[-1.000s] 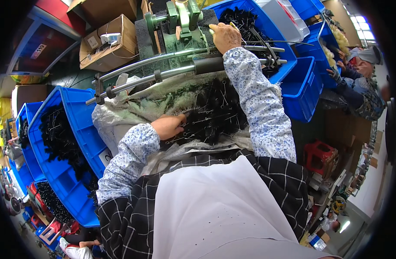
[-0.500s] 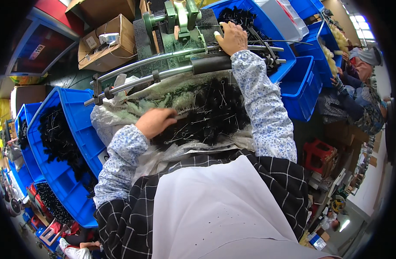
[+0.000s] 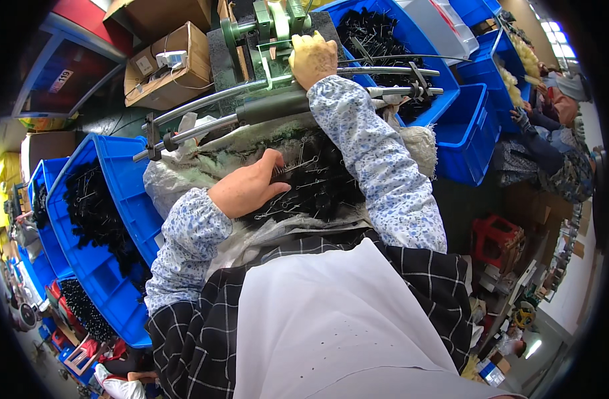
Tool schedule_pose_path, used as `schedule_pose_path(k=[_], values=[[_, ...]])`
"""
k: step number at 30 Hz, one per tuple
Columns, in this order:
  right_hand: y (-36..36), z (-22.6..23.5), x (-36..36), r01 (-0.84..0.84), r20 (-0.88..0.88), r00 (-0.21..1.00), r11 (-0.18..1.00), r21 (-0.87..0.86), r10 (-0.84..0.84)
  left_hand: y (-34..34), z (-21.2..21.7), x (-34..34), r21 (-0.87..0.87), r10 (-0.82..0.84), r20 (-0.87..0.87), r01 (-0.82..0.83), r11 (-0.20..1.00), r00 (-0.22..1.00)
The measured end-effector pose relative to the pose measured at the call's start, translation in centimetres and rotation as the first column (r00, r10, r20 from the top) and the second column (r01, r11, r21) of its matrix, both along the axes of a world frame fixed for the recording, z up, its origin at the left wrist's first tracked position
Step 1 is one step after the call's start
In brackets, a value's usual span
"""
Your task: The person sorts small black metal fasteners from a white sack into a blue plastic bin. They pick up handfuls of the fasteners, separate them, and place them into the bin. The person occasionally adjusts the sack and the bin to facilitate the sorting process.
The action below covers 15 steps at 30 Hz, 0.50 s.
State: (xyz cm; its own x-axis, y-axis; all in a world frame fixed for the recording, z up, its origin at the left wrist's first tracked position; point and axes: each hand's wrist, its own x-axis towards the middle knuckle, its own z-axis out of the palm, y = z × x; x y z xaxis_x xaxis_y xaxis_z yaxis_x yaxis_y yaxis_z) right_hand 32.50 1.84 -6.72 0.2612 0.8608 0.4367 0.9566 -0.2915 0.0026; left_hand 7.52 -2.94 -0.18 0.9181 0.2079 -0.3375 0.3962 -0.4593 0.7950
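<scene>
My left hand [image 3: 248, 185] hovers over a heap of small black brushes with looped wire handles [image 3: 324, 176], thumb and fingers apart. One brush's wire lies close by the fingertips. The heap rests on a pale woven sack [image 3: 161, 183] over my lap. Up at the green machine [image 3: 278, 30], my right hand [image 3: 313, 61] is closed beside its thin upright green guide [image 3: 267, 66]. Whatever its fingers hold is hidden. Below that wrist runs a metal rail [image 3: 191, 133] with a dark padded sleeve [image 3: 274, 105].
A blue bin [image 3: 121, 169] with black brushes stands at left, another blue bin [image 3: 444, 93] at right behind the rails. At the back left is a cardboard box [image 3: 198, 73]. A red stool [image 3: 494, 239] stands at right; people sit at the far right.
My right hand has moved left along the rail to the machine's guide, and the dark sleeve has slid left too. My left hand has shifted slightly right, its fingers spreading apart.
</scene>
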Motion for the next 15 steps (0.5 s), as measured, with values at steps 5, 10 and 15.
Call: schedule_pose_path(k=[5, 10, 15], values=[[-1.4, 0.8, 2.6, 0.036, -0.043, 0.998, 0.993, -0.113, -0.041, 0.9, 0.5, -0.4, 0.044, 0.048, 0.276, -0.063, 0.997, 0.96], [-3.4, 0.5, 9.0, 0.036, -0.055, 0.998, 0.993, -0.116, -0.042, 1.8, 1.5, -0.6, 0.0, 0.198, 0.377, -0.213, 0.977, 0.905], [-1.9, 1.4, 11.7, 0.051, -0.064, 0.995, 0.945, -0.322, -0.076, 2.0, 1.8, 0.0, -0.021, 0.168, 0.332, -0.171, 0.985, 0.928]])
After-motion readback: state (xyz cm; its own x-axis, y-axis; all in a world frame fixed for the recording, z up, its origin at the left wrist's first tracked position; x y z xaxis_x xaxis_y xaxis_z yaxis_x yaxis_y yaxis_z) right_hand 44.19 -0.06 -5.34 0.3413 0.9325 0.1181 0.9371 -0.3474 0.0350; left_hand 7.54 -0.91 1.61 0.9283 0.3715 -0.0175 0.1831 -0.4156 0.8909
